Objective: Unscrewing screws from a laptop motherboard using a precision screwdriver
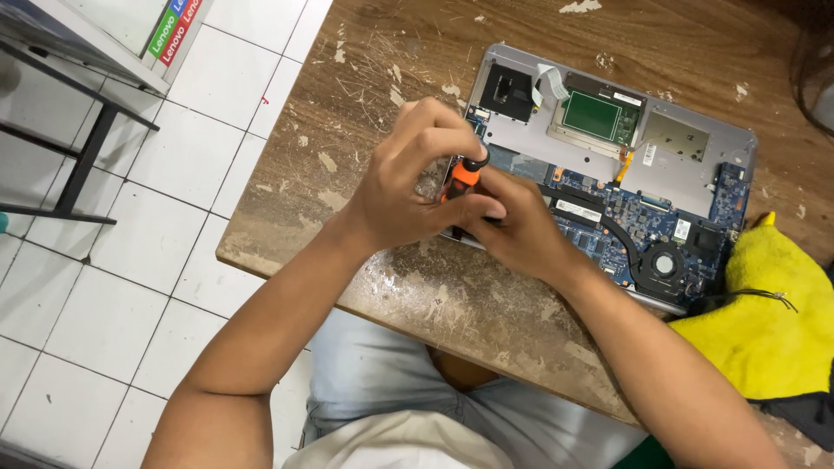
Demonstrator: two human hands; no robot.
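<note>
An orange-handled screwdriver (463, 176) stands upright at the opened laptop's (695, 148) nine-o'clock edge. The left hand (415, 178) closes around its handle, thumb on the black cap. The right hand (512, 227), at four o'clock, pinches low beside the shaft. Worn wooden table (365, 78) lies beneath.

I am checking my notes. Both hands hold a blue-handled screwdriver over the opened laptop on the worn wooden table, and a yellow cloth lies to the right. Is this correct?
Not quite: the head view shows the screwdriver handle is orange with a black cap, not blue. The rest holds: the left hand and right hand hold it over the opened laptop on the worn wooden table, with the yellow cloth to the right.
</note>
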